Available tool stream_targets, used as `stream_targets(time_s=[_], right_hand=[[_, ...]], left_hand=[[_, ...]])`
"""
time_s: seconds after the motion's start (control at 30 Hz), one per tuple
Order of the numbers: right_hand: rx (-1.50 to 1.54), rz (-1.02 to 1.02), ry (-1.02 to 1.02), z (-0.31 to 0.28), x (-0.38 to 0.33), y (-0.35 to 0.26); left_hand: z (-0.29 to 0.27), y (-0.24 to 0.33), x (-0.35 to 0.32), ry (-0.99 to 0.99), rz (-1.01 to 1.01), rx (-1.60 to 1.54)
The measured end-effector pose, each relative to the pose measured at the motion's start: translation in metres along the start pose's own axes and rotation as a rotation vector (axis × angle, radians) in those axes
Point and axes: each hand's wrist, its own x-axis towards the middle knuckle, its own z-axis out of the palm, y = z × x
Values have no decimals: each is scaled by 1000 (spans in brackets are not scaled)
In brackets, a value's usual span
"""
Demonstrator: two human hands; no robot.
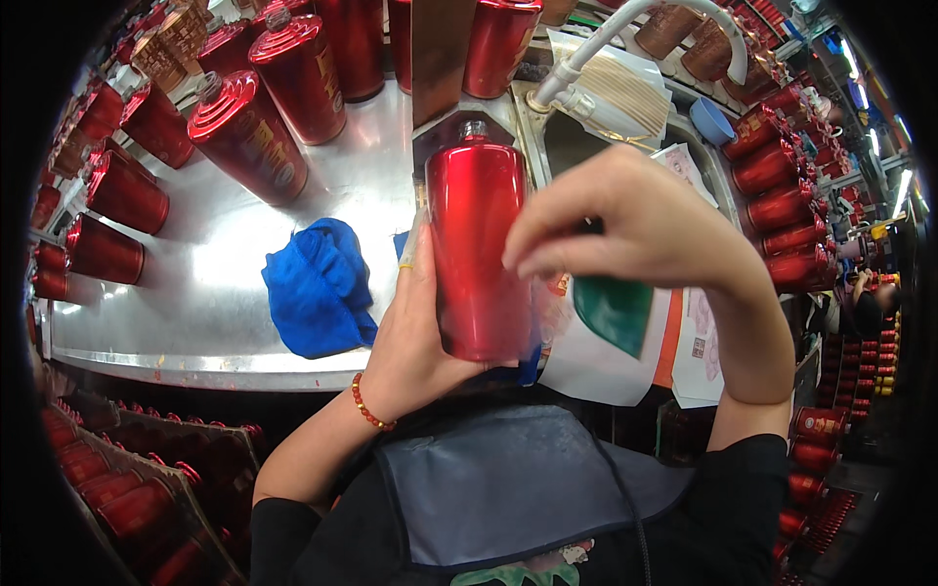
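Observation:
A glossy red bottle (477, 234) with a narrow, threaded grey neck stands nearly upright in front of me. My left hand (415, 317) grips it from the left and underneath, with a finger up along its side. My right hand (616, 215) is bent over at the bottle's right side, thumb and fingertips drawn together close to its surface. Whatever may be between those fingertips is hidden. Below the right hand, a green flat scraper-like piece (614, 314) shows over white paper sheets (596, 376). A crumpled blue cloth (320, 288) lies to the left.
Several red bottles (249, 142) stand on the metal table (205, 337) at left and back. Behind the right hand is a sink with a curved white faucet (586, 68). A blue bowl (711, 121) and rows of red bottles (787, 205) line the right. Bottle-filled crates (147, 488) sit lower left.

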Motion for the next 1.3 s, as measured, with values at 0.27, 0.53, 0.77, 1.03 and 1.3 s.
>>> stream_targets(time_s=[0.27, 0.53, 0.77, 1.03, 1.3], right_hand=[[-226, 46, 68, 14, 25, 17], [-298, 59, 381, 31, 25, 25], [567, 376, 470, 78, -37, 64], [1054, 457, 433, 116, -49, 50], [1127, 449, 426, 114, -45, 46]], left_hand=[[-4, -6, 7, 86, -214, -516], [16, -10, 16, 227, -302, -429], [14, -10, 1, 187, -299, -349], [18, -23, -8, 140, -269, -395], [21, -28, -10, 139, -258, -470]])
